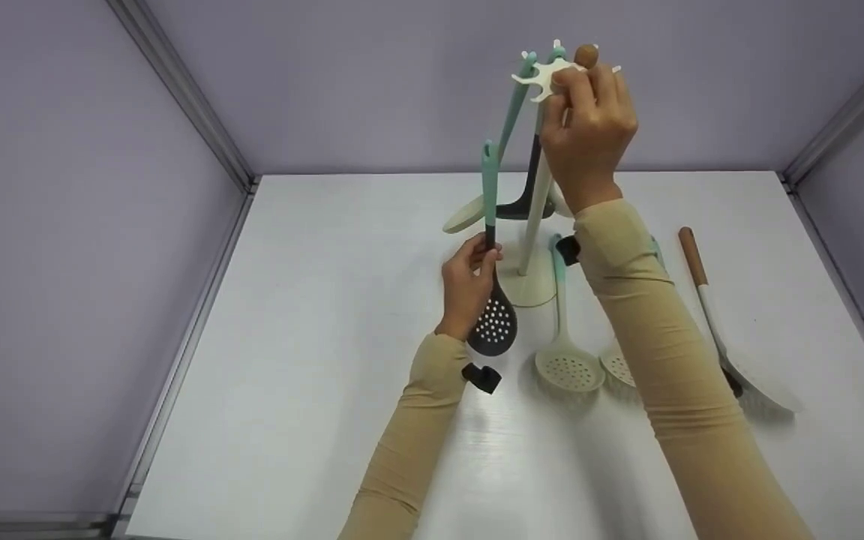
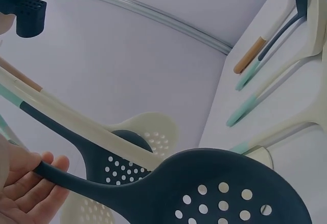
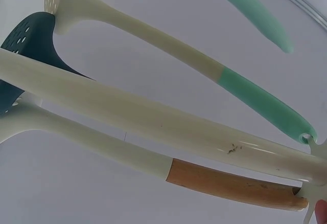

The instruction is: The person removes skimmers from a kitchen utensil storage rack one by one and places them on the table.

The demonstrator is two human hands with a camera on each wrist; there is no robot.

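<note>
Left hand: point(image 1: 468, 289) fingers curled round the neck of the dark skimmer point(image 1: 493, 324), just above its perforated bowl; thumb side toward the stand.
Dark skimmer: upright, bowl down near the table point(image 1: 312, 360), mint handle end pointing up; held just left of the stand's base point(image 1: 528, 281), apart from it. In the left wrist view the fingers point(image 2: 36, 180) lie under the dark neck, bowl point(image 2: 225, 193) filling the foreground.
Right hand: point(image 1: 588, 127) raised at the top of the stand, fingers closed on the wooden handle tip point(image 1: 586, 54) at the white hook crown point(image 1: 544, 75). How tight the pinch is, cannot tell; fingers hide the contact.
Wood-handled utensil: in the right wrist view its brown handle point(image 3: 230, 185) runs to the hook end, cream shaft alongside the stand's pole point(image 3: 143, 119).
Stand: cream pole, round base, centre-back of table.
Hanging count: at least three on the hooks: cream-headed one with mint handle point(image 1: 511, 120), dark ladle point(image 1: 526, 199), plus the wood-handled one at the right hand. Exact total unclear, hand covers part.
Lying count: three on the table: cream skimmer point(image 1: 567, 364), a second cream perforated head point(image 1: 616, 367) partly under the right forearm, and a wood-handled turner point(image 1: 724, 337) far right.
Dark skimmers in hand: one.
Sleeves: beige, both arms.
</note>
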